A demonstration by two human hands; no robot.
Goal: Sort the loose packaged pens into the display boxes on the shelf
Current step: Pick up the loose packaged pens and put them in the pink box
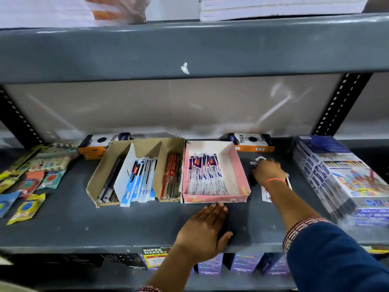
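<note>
A pink display box (243,175) on the grey shelf (126,224) holds several white-and-blue packaged pens (205,173). Left of it stands a brown cardboard box (99,171) with dividers, holding dark pens, blue-white packs (141,182) and red packs (171,175). My left hand (205,230) lies flat on the shelf, fingertips touching the pink box's front edge. My right hand (267,171) reaches just right of the pink box, fingers closed on a loose packaged pen (260,160). More loose packs (267,194) lie under my wrist.
Stacked colour-pencil packs (345,178) fill the shelf's right end. Two orange-black boxes (252,142) (99,144) stand at the back. Small eraser and stationery packets (31,182) lie scattered on the left. The upper shelf beam (189,49) hangs overhead.
</note>
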